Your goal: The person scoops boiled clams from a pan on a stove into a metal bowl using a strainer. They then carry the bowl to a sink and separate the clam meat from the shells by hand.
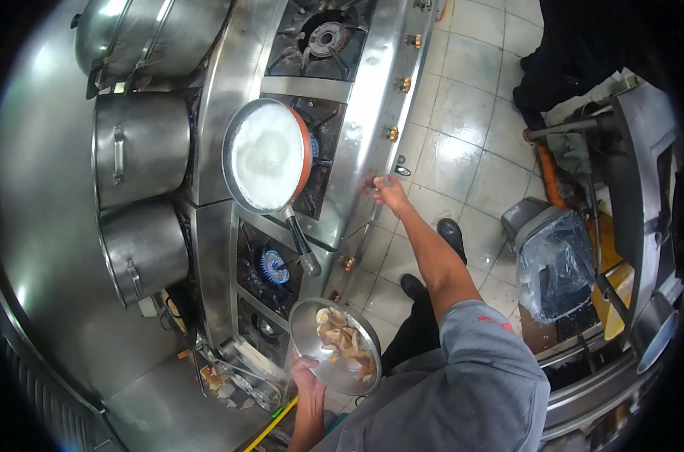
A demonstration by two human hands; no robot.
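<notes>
A steel bowl (336, 346) with pale and brown food pieces (342, 339) in it is held at its rim by my left hand (309, 377), near the front of the stove. My right hand (388, 191) is at the stove's front edge beside a knob, its fingers bent; whether they touch anything is unclear. A red-sided pan (267, 155) with white, foamy liquid sits over a burner, its black handle (298, 233) pointing toward me. Blue flame shows beside the pan and on the uncovered burner (274, 267).
Large steel pots (142, 149) line the left behind the stove. An unlit burner (326, 39) is at the top. Another person's dark-clothed legs (534, 83) stand at the upper right. A lined bin (556, 264) is on the right. Utensils (244, 377) lie near the bowl.
</notes>
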